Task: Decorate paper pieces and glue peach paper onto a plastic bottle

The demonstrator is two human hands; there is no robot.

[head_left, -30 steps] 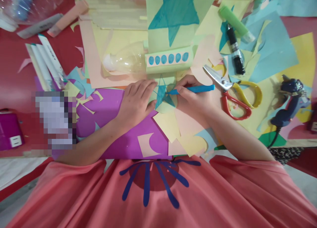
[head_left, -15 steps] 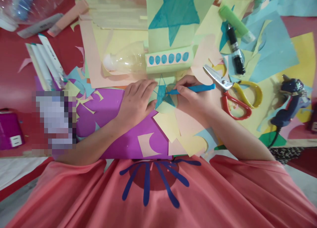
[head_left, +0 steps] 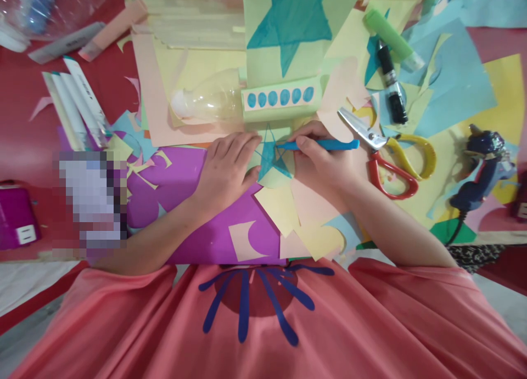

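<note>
Mid-frame, the right hand [head_left: 324, 158] pinches a pen [head_left: 335, 145], likely colouring a star [head_left: 267, 155], which calls for careful strokes; the left hand [head_left: 228, 168] lies fingers together.

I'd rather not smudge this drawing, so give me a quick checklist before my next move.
1. Blue pen gripped: ok, held in the right hand.
2. Pen aimed at the small star: ok, it points to the star's right side; whether it touches, cannot tell.
3. Left hand at the green paper: ok, laid palm down at its left edge.
4. Small star fully coloured: not ok, the top point is only outlined.
5. Scissors shut: ok, blades together, beside the right hand.
6. Corded tool unplugged: cannot tell, the cord's end is hidden.
</note>
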